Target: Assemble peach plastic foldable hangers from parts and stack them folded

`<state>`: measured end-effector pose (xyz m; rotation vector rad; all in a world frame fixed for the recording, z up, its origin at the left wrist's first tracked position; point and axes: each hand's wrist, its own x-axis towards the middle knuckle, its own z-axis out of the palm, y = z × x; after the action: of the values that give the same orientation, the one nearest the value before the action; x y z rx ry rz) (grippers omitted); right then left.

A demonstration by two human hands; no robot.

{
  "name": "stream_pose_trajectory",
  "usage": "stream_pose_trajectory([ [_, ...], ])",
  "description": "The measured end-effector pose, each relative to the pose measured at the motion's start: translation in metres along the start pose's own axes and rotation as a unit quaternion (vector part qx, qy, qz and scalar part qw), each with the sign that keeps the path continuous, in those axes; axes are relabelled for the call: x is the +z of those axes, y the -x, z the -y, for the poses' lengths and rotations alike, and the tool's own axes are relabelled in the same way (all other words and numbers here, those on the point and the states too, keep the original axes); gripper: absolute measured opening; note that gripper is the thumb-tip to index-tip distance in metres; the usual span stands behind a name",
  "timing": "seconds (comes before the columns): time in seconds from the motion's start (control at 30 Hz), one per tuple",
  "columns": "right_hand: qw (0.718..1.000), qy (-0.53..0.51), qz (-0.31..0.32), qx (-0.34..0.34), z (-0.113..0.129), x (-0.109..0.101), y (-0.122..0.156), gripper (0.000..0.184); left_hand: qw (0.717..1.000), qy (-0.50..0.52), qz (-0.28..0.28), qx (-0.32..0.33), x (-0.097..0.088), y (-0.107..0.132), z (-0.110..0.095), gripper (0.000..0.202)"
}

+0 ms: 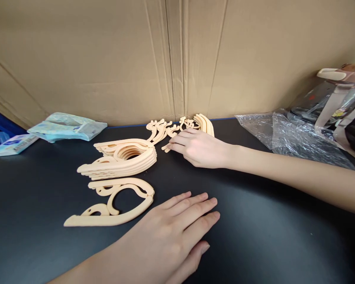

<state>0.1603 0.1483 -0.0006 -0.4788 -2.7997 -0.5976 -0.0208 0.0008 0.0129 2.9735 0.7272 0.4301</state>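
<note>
Peach plastic folding hangers lie on a black table [269, 244]. My left hand [177, 225] rests flat on the table, fingers stretched out, holding nothing, just right of a single folded hanger [118, 203]. Behind that hanger sits a stack of several folded hangers [124, 157]. My right hand [199, 148] reaches across to a further bunch of hangers [180, 126] near the cardboard wall, with its fingers curled on one piece at the bunch's front edge.
A cardboard wall [165, 55] closes the back of the table. Pale blue packets [68, 126] lie at the back left, with another packet [13, 144] beside them. Crumpled clear plastic [286, 134] and a glossy object with a beige part [340, 94] sit at the right.
</note>
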Motion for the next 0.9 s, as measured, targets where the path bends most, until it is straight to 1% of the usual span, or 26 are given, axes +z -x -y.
stream_pose_trajectory([
  [0.13,1.000,-0.014,0.014,-0.002,0.007,-0.008,0.010,0.036,1.000,-0.010,-0.009,0.005,0.003,0.001,-0.001,0.037],
  [0.27,0.999,-0.014,0.030,0.012,0.011,-0.014,0.014,0.039,1.000,-0.009,-0.011,0.005,0.004,0.003,-0.001,0.036],
  [0.4,0.999,-0.012,0.045,0.013,0.010,-0.013,0.011,0.046,1.000,-0.010,-0.007,0.007,0.004,0.002,-0.001,0.037],
  [0.53,0.997,-0.041,0.067,0.016,0.008,-0.009,0.006,0.050,1.000,-0.015,-0.005,0.010,0.003,0.001,0.000,0.038],
  [0.63,0.996,-0.061,0.062,0.014,0.008,-0.008,0.007,0.049,1.000,-0.021,-0.006,0.011,0.002,0.002,0.000,0.038],
  [0.73,0.997,-0.070,0.042,-0.005,0.012,-0.011,0.012,0.049,0.999,-0.031,-0.009,0.013,0.003,0.003,0.000,0.039],
  [0.83,0.996,-0.087,0.025,-0.022,0.021,-0.019,0.024,0.049,0.998,-0.052,-0.025,0.028,0.006,0.005,-0.002,0.036],
  [0.9,0.993,-0.108,0.021,-0.031,0.030,-0.027,0.035,0.048,0.995,-0.069,-0.046,0.048,0.006,0.006,-0.005,0.031],
])
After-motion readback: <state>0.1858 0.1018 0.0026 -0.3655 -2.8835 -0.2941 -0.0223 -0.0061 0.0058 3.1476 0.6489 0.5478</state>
